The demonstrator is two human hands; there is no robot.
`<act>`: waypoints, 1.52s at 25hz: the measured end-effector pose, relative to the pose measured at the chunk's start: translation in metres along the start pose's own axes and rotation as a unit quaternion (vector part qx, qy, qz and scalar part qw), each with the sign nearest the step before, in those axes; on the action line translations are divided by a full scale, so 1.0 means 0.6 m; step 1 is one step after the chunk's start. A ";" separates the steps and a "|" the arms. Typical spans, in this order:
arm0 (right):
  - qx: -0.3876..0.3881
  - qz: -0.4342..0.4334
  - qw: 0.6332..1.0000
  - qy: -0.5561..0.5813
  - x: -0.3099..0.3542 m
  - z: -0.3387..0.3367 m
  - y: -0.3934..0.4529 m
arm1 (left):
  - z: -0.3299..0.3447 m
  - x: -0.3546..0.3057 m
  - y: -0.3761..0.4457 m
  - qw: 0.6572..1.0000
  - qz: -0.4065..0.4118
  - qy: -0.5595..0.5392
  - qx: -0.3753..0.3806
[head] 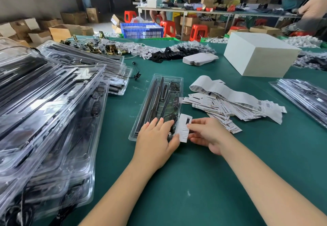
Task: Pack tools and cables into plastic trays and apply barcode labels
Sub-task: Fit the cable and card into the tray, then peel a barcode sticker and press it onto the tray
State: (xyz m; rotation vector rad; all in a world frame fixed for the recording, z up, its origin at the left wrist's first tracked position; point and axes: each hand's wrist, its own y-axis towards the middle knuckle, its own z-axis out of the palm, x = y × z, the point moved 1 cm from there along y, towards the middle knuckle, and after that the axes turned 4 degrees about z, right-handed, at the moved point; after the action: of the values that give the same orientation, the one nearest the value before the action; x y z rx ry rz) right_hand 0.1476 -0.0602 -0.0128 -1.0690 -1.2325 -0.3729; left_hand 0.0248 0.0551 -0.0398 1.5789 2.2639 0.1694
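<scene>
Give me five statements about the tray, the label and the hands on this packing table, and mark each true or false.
1. The right hand pinches a barcode label. True.
2. The left hand rests on the near end of the clear plastic tray. True.
3. The tray is empty. False: it holds black rods and cables.
4. The pile of labels lies left of the tray. False: it lies to its right.
5. The white box stands on the green table. True.

Clear plastic tray [141,119] of black tools on green table, white barcode label [184,127] at its near-right corner
</scene>
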 end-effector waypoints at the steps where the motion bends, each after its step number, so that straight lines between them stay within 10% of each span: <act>1: 0.006 0.000 1.000 0.001 -0.001 -0.001 -0.001 | 0.002 0.000 0.000 1.000 0.001 0.002 0.003; 38: -0.046 -0.070 0.996 -0.041 0.014 0.034 0.033 | -0.003 -0.002 0.002 1.000 0.011 0.000 -0.005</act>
State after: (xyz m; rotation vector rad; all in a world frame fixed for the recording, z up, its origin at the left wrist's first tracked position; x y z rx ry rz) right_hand 0.1535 -0.0310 -0.0155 -1.0886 -1.3789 -0.5013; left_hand 0.0258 0.0544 -0.0376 1.5992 2.2429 0.1868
